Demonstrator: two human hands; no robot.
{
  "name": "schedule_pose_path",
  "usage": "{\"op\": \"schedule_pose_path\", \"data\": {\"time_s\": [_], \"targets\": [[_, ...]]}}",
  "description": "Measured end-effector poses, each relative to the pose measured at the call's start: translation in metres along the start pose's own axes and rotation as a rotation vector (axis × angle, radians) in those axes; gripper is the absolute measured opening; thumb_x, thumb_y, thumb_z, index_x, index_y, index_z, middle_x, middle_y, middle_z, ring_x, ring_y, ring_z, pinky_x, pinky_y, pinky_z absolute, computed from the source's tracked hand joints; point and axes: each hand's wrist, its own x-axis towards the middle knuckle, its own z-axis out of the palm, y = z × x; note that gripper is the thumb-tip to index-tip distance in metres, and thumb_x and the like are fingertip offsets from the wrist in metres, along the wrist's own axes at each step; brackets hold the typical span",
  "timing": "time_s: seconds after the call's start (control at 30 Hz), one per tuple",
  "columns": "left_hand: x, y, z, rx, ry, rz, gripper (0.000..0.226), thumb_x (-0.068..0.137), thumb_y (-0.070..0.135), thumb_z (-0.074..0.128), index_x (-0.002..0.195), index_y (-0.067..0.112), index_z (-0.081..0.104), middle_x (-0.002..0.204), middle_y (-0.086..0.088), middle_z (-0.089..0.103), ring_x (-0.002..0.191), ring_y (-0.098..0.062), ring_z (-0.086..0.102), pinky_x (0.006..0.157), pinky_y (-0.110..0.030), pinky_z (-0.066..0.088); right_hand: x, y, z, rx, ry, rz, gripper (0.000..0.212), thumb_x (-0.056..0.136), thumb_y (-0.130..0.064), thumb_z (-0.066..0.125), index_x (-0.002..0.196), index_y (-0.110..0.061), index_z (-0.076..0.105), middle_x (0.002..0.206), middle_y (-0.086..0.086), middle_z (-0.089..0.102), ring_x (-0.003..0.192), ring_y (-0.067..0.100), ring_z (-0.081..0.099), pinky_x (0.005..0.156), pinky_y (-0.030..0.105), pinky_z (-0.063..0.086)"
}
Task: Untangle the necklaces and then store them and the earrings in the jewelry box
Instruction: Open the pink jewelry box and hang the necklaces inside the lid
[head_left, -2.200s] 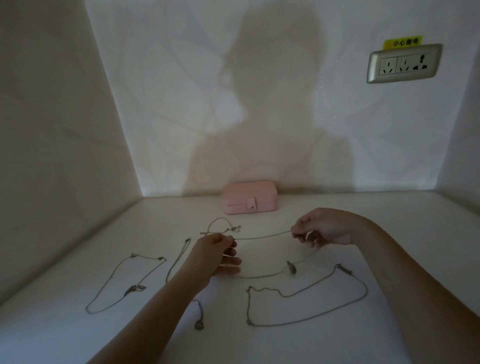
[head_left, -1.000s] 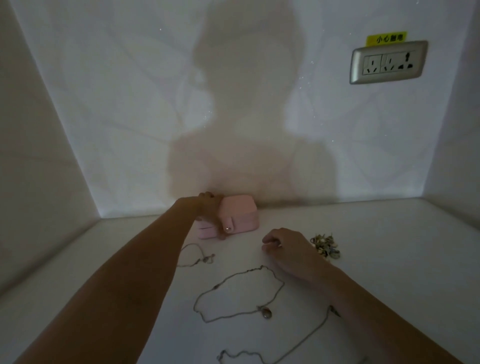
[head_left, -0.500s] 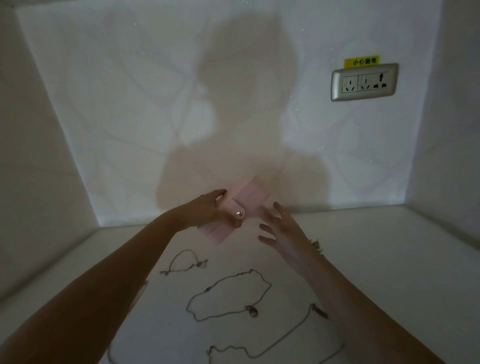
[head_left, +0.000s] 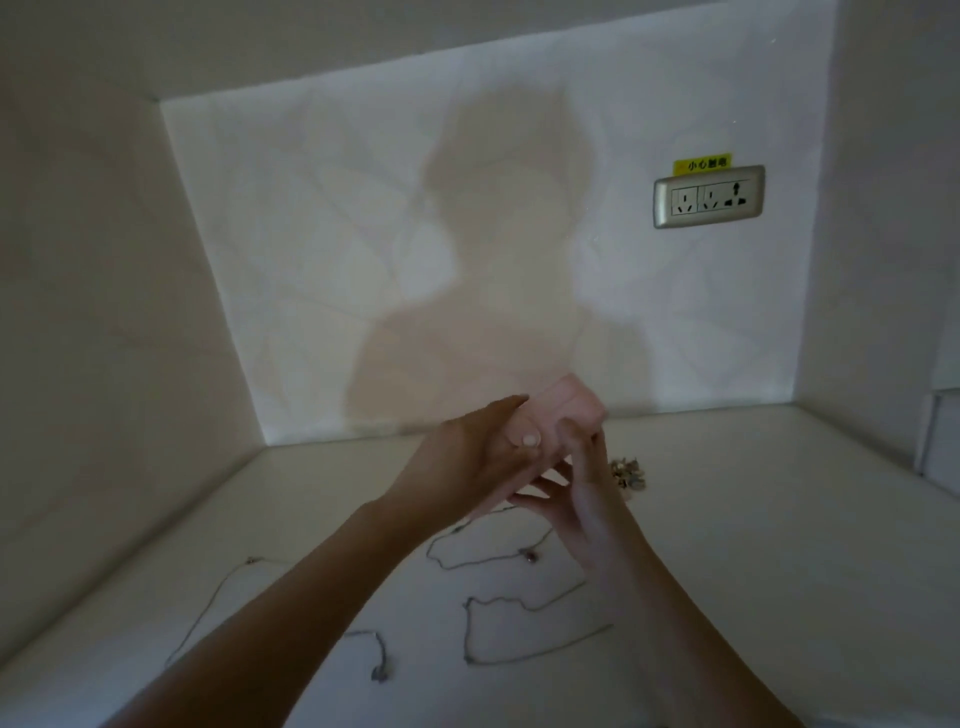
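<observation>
White tabletop (head_left: 779, 519) w/ necklaces (head_left: 530, 556) spread out; earrings (head_left: 628, 473) heaped nearby.

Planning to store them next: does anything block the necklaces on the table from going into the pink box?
Only the box itself, which looks shut. The left hand and right hand hold it above the table; nothing else blocks the necklaces.

Walls (head_left: 104, 312) shut in the table (head_left: 779, 545) left, back and right. The box (head_left: 571, 402), held up by left hand (head_left: 467, 467) and right hand (head_left: 587, 493), blocks the middle. Necklaces (head_left: 485, 660) strew the near surface; earrings (head_left: 628, 473) sit just right; far right lies bare
</observation>
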Motion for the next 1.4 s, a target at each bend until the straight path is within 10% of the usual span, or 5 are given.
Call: {"op": "schedule_pose_path", "data": {"time_s": [0.23,0.67,0.8,0.93,1.4], "targets": [[-0.025,0.008,-0.017,0.547,0.222,0.451,0.046,0.092,0.029,0.042,0.12,-0.001,0.064,0.108,-0.015,0.07,0.054,-0.027,0.066,0.035,-0.026,0.045,-0.034,-0.01,0.032,-0.128,0.174,0.013,0.079,0.087,-0.036,0.064,0.148,-0.025,0.015,0.128,0.012,0.051,0.104,0.033,0.061,0.071,0.062,0.055],[-0.074,0.022,-0.054,0.834,0.147,0.511,0.029,0.078,0.0,0.067,0.104,-0.014,0.066,0.103,-0.033,0.066,0.068,-0.032,0.072,0.038,-0.029,0.05,-0.072,0.008,0.076,-0.248,0.412,0.072,0.098,0.078,-0.038,0.076,0.146,-0.023,0.007,0.12,0.008,0.048,0.098,0.028,0.055,0.079,0.067,0.05],[-0.079,0.029,-0.056,0.907,-0.03,0.341,0.06,0.06,0.005,0.087,0.108,-0.018,0.061,0.104,-0.033,0.066,0.064,-0.031,0.071,0.043,-0.029,0.052,-0.072,0.012,0.086,-0.31,0.465,0.133,0.107,0.068,-0.045,0.082,0.144,-0.025,0.01,0.129,0.015,0.048,0.106,0.038,0.054,0.08,0.068,0.049],[-0.072,0.04,-0.053,0.833,-0.069,0.008,0.052,0.102,0.013,0.034,0.146,-0.007,0.014,0.131,-0.018,0.054,0.104,-0.031,0.063,0.077,-0.033,0.048,-0.078,0.017,0.091,-0.326,0.467,0.199,0.106,0.069,-0.049,0.079,0.144,-0.025,0.008,0.122,0.013,0.047,0.099,0.037,0.051,0.081,0.066,0.05],[-0.072,0.002,-0.1,0.261,0.151,-0.453,0.055,0.099,0.052,0.032,0.066,0.012,0.052,0.061,-0.004,0.05,0.059,-0.022,0.051,0.052,-0.027,0.036,-0.088,0.038,0.079,-0.03,-0.051,0.13,0.079,0.077,-0.04,0.07,0.142,-0.025,0.028,0.128,0.02,0.05,0.103,0.037,0.063,0.074,0.058,0.056]]}}
